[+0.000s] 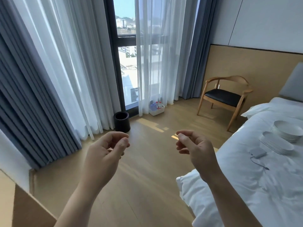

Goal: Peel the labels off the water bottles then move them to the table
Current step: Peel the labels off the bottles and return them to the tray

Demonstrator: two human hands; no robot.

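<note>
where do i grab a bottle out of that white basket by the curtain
Take it by the neck, from straight above: the bottles stand upright, packed together in the basket, whose walls cover their lower bodies.

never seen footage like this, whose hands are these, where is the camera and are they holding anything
There is no machine here. A person wears one wide-angle camera on the head, so this single picture looks forward and down over their own arms. The left hand and right hand are raised over the wooden floor, fingers loosely curled, holding nothing. The water bottles stand far off in a white basket on the floor by the window, with a black bin to its left. At right is a bed with stacked white plates on it, and a wooden chair beyond.
</note>
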